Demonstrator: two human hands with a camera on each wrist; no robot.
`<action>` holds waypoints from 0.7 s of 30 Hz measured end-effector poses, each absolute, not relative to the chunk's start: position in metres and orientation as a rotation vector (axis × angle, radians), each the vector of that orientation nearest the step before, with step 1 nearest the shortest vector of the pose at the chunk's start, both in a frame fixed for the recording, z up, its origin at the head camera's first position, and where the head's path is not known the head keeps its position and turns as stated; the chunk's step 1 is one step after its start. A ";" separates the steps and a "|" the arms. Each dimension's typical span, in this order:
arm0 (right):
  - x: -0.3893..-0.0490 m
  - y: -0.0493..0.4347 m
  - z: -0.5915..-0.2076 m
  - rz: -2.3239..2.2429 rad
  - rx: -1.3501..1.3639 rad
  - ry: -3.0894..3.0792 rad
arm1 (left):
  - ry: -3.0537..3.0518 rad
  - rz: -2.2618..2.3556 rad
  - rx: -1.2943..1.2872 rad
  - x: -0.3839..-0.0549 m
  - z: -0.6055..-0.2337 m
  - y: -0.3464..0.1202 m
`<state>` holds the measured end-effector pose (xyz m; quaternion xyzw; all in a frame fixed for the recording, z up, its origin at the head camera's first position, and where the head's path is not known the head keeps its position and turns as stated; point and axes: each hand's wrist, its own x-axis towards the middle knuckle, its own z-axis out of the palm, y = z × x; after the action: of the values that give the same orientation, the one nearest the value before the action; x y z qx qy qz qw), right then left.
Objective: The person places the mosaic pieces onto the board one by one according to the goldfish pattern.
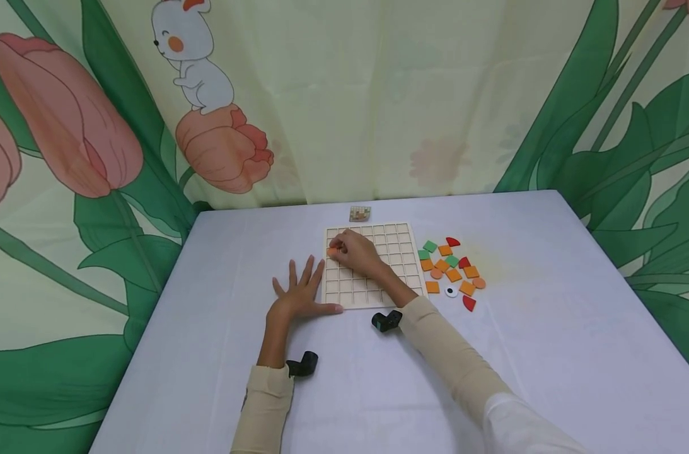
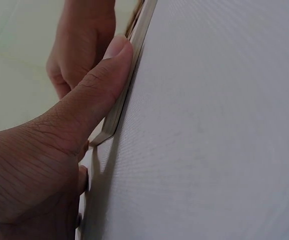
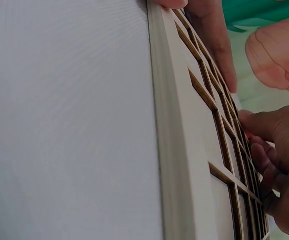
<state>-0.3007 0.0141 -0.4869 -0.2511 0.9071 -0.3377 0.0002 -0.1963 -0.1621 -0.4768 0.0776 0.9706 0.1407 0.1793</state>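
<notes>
Left arm reaches straight ahead; right arm slants leftward across the board point(image 1: 401, 260). Left hand point(image 1: 300, 301): fingers spread beside the board's left edge, thumb resting on its near-left corner. Right hand point(image 1: 358, 253): fingers curled, pinching an orange piece point(image 1: 333, 251) at the board's left column, upper part. Loose pieces point(image 1: 454, 275) lie just off the board's right edge. Card point(image 1: 360, 214) sits between board and worktop point(image 1: 225, 271) far edge. Wide worktop room left, right and on the near side.
</notes>
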 end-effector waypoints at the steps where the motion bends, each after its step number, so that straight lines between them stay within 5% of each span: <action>1: -0.301 0.014 -0.486 -1.065 -0.783 2.845 | 2.743 0.395 0.217 -0.197 -0.476 -0.162; 21: -0.301 0.014 -0.486 -1.058 -0.730 2.823 | 2.742 0.424 0.229 -0.196 -0.473 -0.160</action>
<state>-0.3008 0.0139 -0.4862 -0.2354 0.9099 -0.3410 0.0197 -0.1962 -0.1603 -0.4733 0.0808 0.9692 0.1497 0.1781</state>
